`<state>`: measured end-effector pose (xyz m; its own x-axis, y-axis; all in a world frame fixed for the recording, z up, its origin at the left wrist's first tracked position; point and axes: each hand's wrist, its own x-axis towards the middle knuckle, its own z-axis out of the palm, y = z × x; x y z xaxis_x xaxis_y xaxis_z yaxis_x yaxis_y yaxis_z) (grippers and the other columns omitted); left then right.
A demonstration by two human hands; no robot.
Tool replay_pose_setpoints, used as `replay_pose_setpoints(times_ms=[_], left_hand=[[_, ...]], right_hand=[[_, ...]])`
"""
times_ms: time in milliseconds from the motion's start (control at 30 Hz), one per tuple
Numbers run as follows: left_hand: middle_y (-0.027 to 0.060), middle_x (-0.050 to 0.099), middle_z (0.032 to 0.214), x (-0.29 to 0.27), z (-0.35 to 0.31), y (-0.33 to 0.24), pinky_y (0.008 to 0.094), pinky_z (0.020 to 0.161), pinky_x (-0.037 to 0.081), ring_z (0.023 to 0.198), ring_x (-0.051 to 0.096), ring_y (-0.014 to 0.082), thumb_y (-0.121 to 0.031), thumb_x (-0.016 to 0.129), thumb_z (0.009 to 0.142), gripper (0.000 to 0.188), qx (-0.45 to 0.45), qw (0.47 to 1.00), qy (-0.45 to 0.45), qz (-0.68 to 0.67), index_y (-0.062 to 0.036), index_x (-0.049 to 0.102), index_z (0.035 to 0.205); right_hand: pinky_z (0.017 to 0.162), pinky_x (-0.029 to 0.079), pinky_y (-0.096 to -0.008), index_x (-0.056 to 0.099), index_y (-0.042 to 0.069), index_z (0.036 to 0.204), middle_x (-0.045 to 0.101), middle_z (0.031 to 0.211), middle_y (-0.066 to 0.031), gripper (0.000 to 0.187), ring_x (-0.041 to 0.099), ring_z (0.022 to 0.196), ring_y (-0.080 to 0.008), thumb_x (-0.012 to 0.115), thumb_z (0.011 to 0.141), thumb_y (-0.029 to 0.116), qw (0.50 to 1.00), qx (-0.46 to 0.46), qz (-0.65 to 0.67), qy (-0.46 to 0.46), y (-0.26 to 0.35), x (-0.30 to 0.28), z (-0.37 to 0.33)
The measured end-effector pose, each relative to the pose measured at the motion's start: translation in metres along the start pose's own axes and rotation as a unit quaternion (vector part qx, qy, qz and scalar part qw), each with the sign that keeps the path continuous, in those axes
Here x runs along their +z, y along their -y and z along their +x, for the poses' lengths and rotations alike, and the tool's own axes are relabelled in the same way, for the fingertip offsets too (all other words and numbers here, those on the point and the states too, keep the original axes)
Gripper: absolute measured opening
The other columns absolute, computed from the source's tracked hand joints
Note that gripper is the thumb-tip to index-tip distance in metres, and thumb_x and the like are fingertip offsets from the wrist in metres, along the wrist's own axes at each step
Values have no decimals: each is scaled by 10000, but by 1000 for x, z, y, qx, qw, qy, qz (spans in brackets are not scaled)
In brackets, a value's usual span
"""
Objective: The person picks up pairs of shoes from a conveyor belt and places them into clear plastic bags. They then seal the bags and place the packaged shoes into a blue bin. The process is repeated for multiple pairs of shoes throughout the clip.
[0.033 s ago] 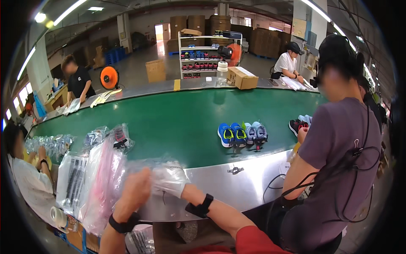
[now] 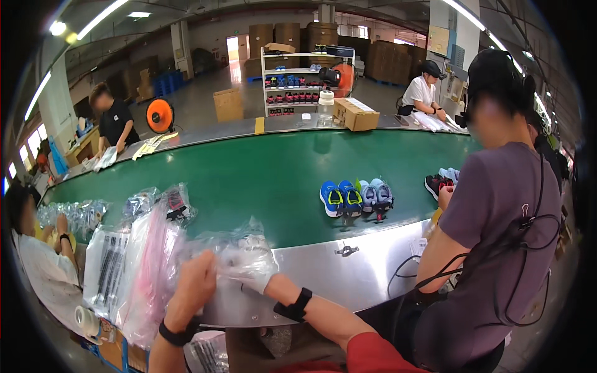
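A clear plastic bag (image 2: 239, 245) is spread between my hands at the near edge of the green belt. My left hand (image 2: 198, 276) is closed in a fist on the bag's left side. My right hand (image 2: 250, 267) is inside the bag to the wrist; the crinkled film hides its fingers. To the left of my left hand lies a pile of flat pinkish clear bags (image 2: 149, 280), beside white-looking printed bags (image 2: 107, 267). Beyond them on the belt are bagged shoes (image 2: 178, 202). Blue shoes (image 2: 341, 199) and grey-blue shoes (image 2: 377, 196) stand unbagged farther right.
The green belt (image 2: 261, 171) runs across, with a metal ledge (image 2: 311, 273) on my side. A co-worker (image 2: 497, 217) stands close at my right, near dark red shoes (image 2: 439, 184). Another person (image 2: 43, 255) works at my left. A carton (image 2: 356, 114) and a jar (image 2: 326, 109) stand opposite.
My left fist has shifted slightly left and down. The bag's film stands up higher around my right hand, which has barely moved.
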<state>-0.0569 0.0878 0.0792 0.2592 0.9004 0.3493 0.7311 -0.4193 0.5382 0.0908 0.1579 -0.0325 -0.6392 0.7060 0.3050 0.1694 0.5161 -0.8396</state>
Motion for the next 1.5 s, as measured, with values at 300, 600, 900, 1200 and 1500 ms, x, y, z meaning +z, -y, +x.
replay_pose_setpoints(times_ms=[300, 600, 900, 1200, 1500], left_hand=[[183, 489, 734, 19, 24, 18, 429, 566, 415, 647, 537, 362, 20, 516, 760, 85, 17, 990, -140, 4, -12, 503, 838], [25, 543, 781, 20, 24, 80, 233, 551, 438, 718, 526, 107, -173, 595, 924, 189, -140, 942, -237, -194, 9, 631, 884], [-99, 459, 596, 39, 30, 25, 179, 444, 298, 503, 397, -5, -250, 533, 971, 267, -175, 883, -99, -424, -33, 680, 1020], [-83, 459, 638, 28, 28, 5, 214, 478, 262, 551, 341, 5, -124, 532, 950, 175, -121, 926, -250, -256, -30, 675, 915], [90, 621, 729, 96, -40, -65, 365, 544, 470, 629, 604, 248, -81, 596, 850, 239, 84, 981, 73, -157, -97, 628, 1086]], right_hand=[[991, 339, -516, 540, 128, 1216, 553, 1200, -134, 367, 530, 1079, -296, 434, 911, 302, 938, -34, -327, -106, -25, 3, 119], [805, 485, -458, 663, 63, 950, 666, 982, -169, 304, 625, 914, -379, 487, 865, 295, 976, 165, -138, -43, -51, 0, 106], [564, 433, -253, 631, 32, 844, 498, 648, 46, 212, 505, 621, -75, 589, 910, 230, 965, 87, 222, -109, 24, -36, -1], [733, 481, -421, 606, 45, 929, 612, 885, -141, 238, 583, 849, -324, 676, 752, 188, 853, -98, -363, -363, 80, -88, -43], [712, 528, -354, 542, 65, 1107, 632, 976, -98, 266, 640, 840, -228, 596, 852, 118, 983, 140, 83, -82, -46, -69, 25]])
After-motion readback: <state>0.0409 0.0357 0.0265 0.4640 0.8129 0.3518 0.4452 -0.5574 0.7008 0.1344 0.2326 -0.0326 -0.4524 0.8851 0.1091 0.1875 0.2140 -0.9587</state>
